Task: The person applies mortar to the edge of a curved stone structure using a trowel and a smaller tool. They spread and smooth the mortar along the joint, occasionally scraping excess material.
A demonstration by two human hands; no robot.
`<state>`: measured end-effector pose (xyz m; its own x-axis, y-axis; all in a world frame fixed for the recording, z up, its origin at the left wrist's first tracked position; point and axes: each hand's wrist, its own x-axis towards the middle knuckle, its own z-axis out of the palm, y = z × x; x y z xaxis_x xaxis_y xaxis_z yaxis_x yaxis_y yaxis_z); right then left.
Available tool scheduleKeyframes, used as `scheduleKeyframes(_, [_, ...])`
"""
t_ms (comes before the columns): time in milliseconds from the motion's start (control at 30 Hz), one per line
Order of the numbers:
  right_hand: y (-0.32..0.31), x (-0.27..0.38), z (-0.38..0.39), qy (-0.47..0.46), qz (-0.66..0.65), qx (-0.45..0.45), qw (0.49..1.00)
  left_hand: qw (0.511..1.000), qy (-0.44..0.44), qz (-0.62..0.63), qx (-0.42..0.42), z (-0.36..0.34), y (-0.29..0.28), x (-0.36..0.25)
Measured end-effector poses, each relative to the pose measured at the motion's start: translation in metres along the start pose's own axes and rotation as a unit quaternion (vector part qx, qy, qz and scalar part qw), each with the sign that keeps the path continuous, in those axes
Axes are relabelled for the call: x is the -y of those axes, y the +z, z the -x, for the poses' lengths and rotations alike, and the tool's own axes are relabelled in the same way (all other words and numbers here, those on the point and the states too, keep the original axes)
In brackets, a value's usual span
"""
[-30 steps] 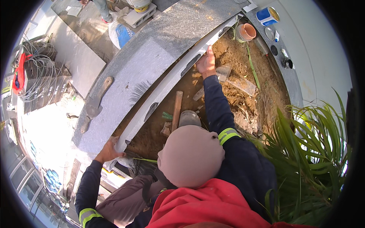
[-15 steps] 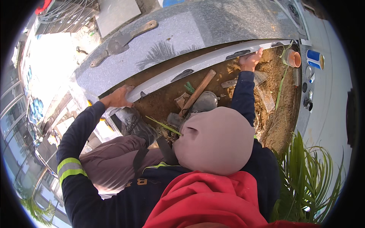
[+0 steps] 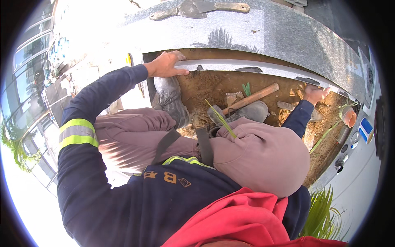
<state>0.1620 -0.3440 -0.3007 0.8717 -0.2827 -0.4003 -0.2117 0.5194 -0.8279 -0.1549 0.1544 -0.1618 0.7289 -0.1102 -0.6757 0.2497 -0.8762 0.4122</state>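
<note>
A long, narrow grey stone strip (image 3: 224,64) with dark patches along its near side lies across a dirt trench. Around its left end is my left hand (image 3: 166,65), thumb on the near side and fingers over the far side. Farther right, my right hand (image 3: 316,94) holds the strip from its near edge, fingers partly hidden. Beyond the strip runs a speckled grey granite slab (image 3: 284,31), with a dark gap between the two at the left and middle. A wooden-handled tool (image 3: 257,94) rests on the dirt by my shoes, its head partly hidden.
Two wooden-handled scrapers (image 3: 197,8) lie on the slab. At the right are an orange pipe end (image 3: 349,118), a blue can (image 3: 365,131) and small items on a ledge. Palm leaves (image 3: 323,214) stand at lower right. My shoe (image 3: 170,101) stands near the trench's left end.
My view has turned to the left, so the strip, slab and scrapers appear farther right. Both hands keep their places on the strip.
</note>
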Motion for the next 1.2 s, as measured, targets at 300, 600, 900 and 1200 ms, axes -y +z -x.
scheduleKeyframes(300, [-0.051, -0.019, -0.045, -0.084, 0.023, -0.027, 0.996, 0.943, -0.3, 0.137, 0.038, 0.107, -0.027, 0.043])
scheduleKeyframes(600, [-0.032, -0.022, -0.035, -0.032, 0.019, -0.028, 0.999, 0.63, -0.344, 0.689, -0.095, 0.108, 0.078, 0.041])
scheduleKeyframes(900, [-0.014, -0.003, -0.011, -0.022, 0.053, -0.026, 0.998, 0.62, -0.13, 0.773, -0.013, 0.04, 0.121, 0.008])
scheduleKeyframes(1200, [-0.016, -0.007, -0.015, -0.019, 0.047, -0.013, 0.999, 0.517, -0.131, 0.842, -0.082, -0.001, 0.123, -0.006])
